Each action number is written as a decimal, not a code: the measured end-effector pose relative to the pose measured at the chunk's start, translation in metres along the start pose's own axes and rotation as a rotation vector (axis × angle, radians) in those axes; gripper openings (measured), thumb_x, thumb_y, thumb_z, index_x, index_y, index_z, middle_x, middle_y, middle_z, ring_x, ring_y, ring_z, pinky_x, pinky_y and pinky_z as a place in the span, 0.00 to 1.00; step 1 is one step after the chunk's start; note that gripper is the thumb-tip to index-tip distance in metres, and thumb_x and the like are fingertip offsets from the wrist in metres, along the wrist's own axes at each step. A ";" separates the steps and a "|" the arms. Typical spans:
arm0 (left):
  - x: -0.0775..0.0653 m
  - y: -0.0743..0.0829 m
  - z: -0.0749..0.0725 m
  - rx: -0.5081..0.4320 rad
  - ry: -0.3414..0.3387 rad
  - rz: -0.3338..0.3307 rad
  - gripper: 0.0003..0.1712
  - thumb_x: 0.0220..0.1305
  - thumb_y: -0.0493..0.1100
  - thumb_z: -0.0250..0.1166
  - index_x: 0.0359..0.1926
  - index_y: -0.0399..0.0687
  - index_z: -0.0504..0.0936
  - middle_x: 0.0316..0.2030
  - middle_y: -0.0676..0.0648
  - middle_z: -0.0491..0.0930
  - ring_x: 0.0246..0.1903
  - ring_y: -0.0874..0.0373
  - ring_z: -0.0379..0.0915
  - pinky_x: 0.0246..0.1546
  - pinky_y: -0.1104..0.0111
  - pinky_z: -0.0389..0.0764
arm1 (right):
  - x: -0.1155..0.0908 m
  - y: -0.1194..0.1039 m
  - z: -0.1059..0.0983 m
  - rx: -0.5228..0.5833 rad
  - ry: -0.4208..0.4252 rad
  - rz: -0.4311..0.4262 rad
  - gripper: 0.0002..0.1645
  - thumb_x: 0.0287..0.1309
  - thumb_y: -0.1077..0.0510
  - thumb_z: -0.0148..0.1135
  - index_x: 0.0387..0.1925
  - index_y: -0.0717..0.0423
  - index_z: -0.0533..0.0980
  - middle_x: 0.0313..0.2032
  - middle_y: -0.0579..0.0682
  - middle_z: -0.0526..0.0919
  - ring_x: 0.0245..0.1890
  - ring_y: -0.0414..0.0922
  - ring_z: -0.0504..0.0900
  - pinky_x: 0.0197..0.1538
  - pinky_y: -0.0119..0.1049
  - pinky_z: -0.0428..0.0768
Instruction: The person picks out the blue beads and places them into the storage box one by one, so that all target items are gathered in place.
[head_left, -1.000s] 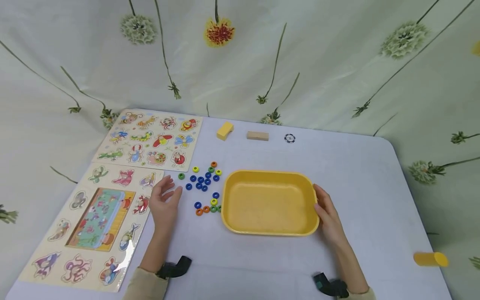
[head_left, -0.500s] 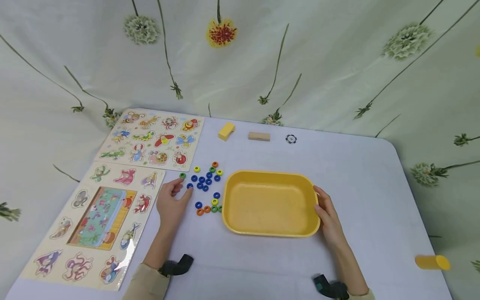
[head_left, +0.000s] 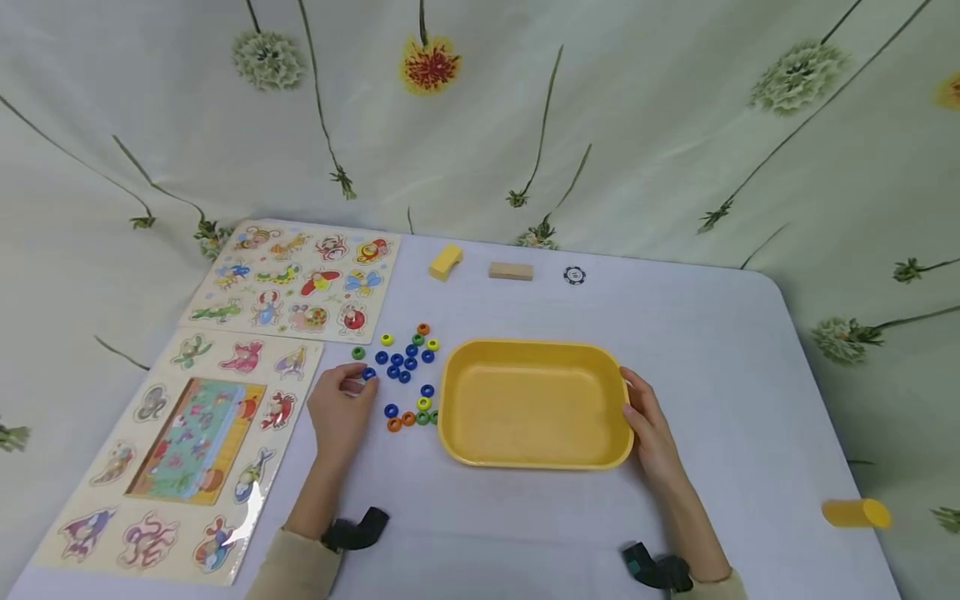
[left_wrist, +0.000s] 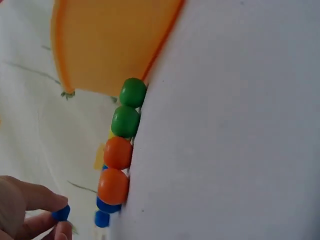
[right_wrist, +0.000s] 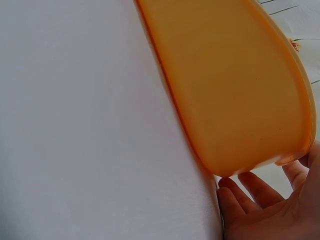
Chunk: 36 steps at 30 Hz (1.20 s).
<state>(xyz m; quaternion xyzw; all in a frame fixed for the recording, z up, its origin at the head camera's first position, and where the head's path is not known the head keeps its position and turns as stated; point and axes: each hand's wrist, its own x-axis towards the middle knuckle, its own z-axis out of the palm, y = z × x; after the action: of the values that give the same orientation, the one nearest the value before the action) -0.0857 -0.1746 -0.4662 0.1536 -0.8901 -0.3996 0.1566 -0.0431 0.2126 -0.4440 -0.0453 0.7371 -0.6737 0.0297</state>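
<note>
My left hand (head_left: 341, 408) pinches a blue bead (left_wrist: 61, 213) between thumb and fingertips, at the left side of a loose group of beads. Several blue beads (head_left: 411, 364) lie just to the right, with a green bead (head_left: 358, 353) close by. My right hand (head_left: 654, 429) holds the right end of a yellow plastic tray (head_left: 536, 404) by its rim. In the right wrist view, the fingers (right_wrist: 260, 190) of that hand lie against the tray's outer end wall. Orange beads (left_wrist: 116, 186) and green beads (left_wrist: 126, 121) line up near the tray's left side.
Two picture puzzle boards (head_left: 243, 525) lie along the left of the table. At the back are a yellow block (head_left: 446, 262), a wooden block (head_left: 511, 271) and a round chip (head_left: 574, 275). A yellow cylinder (head_left: 855, 513) lies near the right edge.
My left hand has reached forward and right to the beads and taken hold of a blue one, moving it slightly left of the others. My right hand stays at the tray.
</note>
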 end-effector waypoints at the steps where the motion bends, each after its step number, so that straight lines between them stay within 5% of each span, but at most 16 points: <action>1: -0.003 0.010 -0.003 -0.010 -0.010 0.029 0.14 0.53 0.43 0.64 0.42 0.46 0.79 0.34 0.49 0.75 0.31 0.61 0.68 0.28 0.74 0.69 | 0.000 0.000 0.000 0.006 0.003 0.009 0.26 0.66 0.63 0.35 0.65 0.52 0.51 0.59 0.61 0.61 0.47 0.43 0.73 0.44 0.27 0.76; 4: -0.010 0.042 -0.007 -0.071 -0.063 0.193 0.15 0.50 0.39 0.66 0.42 0.43 0.79 0.33 0.47 0.76 0.29 0.61 0.70 0.26 0.76 0.72 | 0.000 0.003 -0.001 -0.003 -0.016 -0.013 0.26 0.66 0.64 0.34 0.65 0.54 0.50 0.59 0.64 0.60 0.48 0.46 0.73 0.44 0.27 0.76; 8: -0.016 0.083 0.002 -0.231 -0.267 0.329 0.15 0.48 0.36 0.66 0.41 0.42 0.79 0.32 0.48 0.76 0.29 0.61 0.70 0.29 0.75 0.76 | 0.001 0.005 -0.003 0.006 -0.038 -0.035 0.27 0.66 0.64 0.33 0.66 0.56 0.49 0.59 0.67 0.58 0.47 0.50 0.72 0.43 0.28 0.76; 13: -0.022 0.120 0.036 -0.335 -0.567 0.292 0.12 0.49 0.37 0.66 0.38 0.46 0.80 0.30 0.52 0.76 0.28 0.62 0.71 0.29 0.74 0.77 | 0.002 0.006 -0.005 0.009 -0.034 -0.036 0.26 0.66 0.64 0.34 0.65 0.56 0.49 0.59 0.67 0.58 0.48 0.53 0.72 0.43 0.28 0.76; 21: -0.044 0.144 0.106 -0.397 -0.884 0.198 0.11 0.46 0.35 0.68 0.35 0.45 0.81 0.31 0.49 0.81 0.27 0.63 0.74 0.29 0.74 0.77 | 0.003 0.003 -0.004 -0.016 -0.011 -0.005 0.26 0.66 0.62 0.35 0.65 0.54 0.50 0.60 0.64 0.60 0.48 0.39 0.73 0.45 0.26 0.75; 26: -0.050 0.141 0.134 -0.361 -0.934 0.183 0.10 0.46 0.33 0.67 0.33 0.43 0.82 0.28 0.49 0.81 0.25 0.64 0.74 0.28 0.76 0.76 | 0.004 0.003 -0.002 -0.020 -0.007 0.001 0.26 0.66 0.63 0.35 0.65 0.55 0.50 0.60 0.64 0.60 0.52 0.46 0.70 0.47 0.26 0.73; 36: -0.051 0.138 0.155 -0.239 -0.834 0.327 0.09 0.44 0.31 0.66 0.31 0.41 0.83 0.27 0.48 0.83 0.23 0.67 0.75 0.26 0.80 0.75 | 0.004 0.004 -0.003 -0.045 0.008 0.009 0.26 0.66 0.63 0.36 0.65 0.53 0.52 0.60 0.64 0.61 0.52 0.50 0.70 0.47 0.27 0.73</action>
<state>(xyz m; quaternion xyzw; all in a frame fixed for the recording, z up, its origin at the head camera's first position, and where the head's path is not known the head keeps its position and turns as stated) -0.1224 0.0359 -0.4667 -0.1817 -0.8373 -0.4971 -0.1371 -0.0475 0.2160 -0.4474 -0.0401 0.7523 -0.6569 0.0286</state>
